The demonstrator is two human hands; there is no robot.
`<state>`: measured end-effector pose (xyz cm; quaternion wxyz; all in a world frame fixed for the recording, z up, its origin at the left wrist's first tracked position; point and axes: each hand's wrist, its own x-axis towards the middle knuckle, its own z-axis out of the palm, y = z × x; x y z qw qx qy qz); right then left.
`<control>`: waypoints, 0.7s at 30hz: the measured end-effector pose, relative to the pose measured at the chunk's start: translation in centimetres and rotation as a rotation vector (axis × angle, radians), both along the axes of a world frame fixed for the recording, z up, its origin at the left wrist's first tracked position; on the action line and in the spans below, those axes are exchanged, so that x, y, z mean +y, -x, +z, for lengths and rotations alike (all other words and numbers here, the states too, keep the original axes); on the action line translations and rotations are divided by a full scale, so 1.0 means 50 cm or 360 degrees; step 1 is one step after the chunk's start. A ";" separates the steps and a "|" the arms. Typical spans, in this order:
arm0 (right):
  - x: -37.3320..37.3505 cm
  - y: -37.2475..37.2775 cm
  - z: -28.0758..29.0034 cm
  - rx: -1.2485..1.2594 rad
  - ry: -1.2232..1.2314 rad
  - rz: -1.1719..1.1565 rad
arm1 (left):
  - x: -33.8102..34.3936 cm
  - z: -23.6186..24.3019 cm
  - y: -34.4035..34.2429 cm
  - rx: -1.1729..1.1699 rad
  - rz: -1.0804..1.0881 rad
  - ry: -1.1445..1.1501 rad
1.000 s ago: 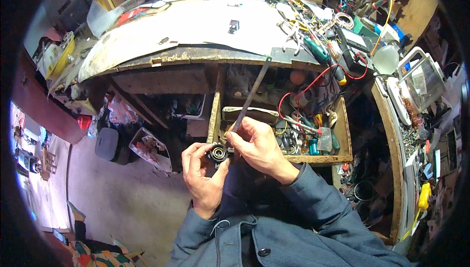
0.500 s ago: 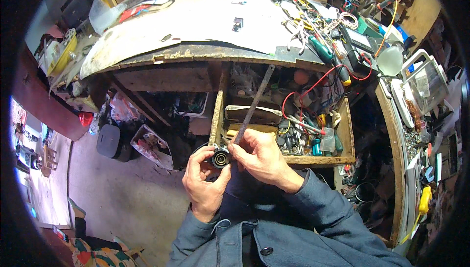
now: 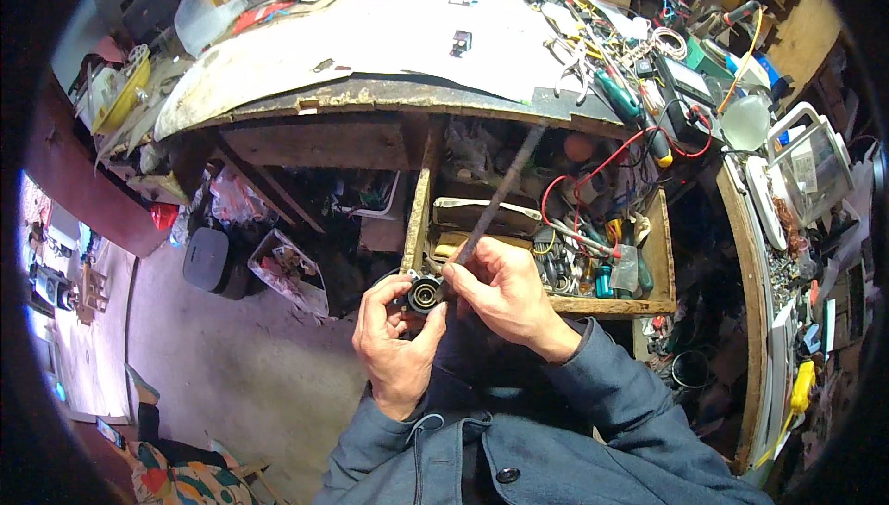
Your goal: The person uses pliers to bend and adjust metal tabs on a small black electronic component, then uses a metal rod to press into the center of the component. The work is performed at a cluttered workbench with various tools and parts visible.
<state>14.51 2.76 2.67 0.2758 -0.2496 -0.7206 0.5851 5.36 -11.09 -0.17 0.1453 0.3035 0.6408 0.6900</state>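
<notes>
Between the fingers and thumb of my left hand [image 3: 396, 349] is a small round black connector [image 3: 425, 296] with concentric brass-coloured rings, its ringed face turned up. My right hand [image 3: 507, 303] pinches the lower part of a long, thin, flat metal blade [image 3: 506, 183], dark and worn. The blade slants up and to the right over the open drawer, its far end near the bench edge. Its lower end is beside the connector's right rim; whether they touch I cannot tell. Both hands are close together in front of my jacket.
Beneath the blade stands an open wooden drawer [image 3: 607, 305] with tools and small parts. Behind it is a bench [image 3: 370, 42] with pliers [image 3: 571, 70], screwdrivers and a meter on red leads [image 3: 593, 167]. A black box [image 3: 206, 258] sits on the floor, left. Another person [image 3: 176, 477] is lower left.
The blade has tilted further right, and its lower end sits lower beside the connector. The whole view has shifted slightly. Both hands keep their holds.
</notes>
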 end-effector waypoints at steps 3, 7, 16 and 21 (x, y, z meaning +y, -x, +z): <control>0.008 0.008 0.004 -0.0003 -0.0045 -0.0025 | -0.006 0.007 -0.003 -0.0156 -0.0055 -0.0023; 0.021 0.007 -0.001 0.0018 0.0047 0.0081 | -0.029 0.022 0.012 -0.0212 -0.0240 -0.0017; 0.038 0.009 0.012 -0.0070 -0.0003 0.0199 | -0.037 0.061 0.049 0.0236 -0.0359 0.0331; 0.029 0.005 0.026 -0.0125 0.0035 0.0174 | -0.031 0.056 0.057 0.0382 -0.0373 0.0221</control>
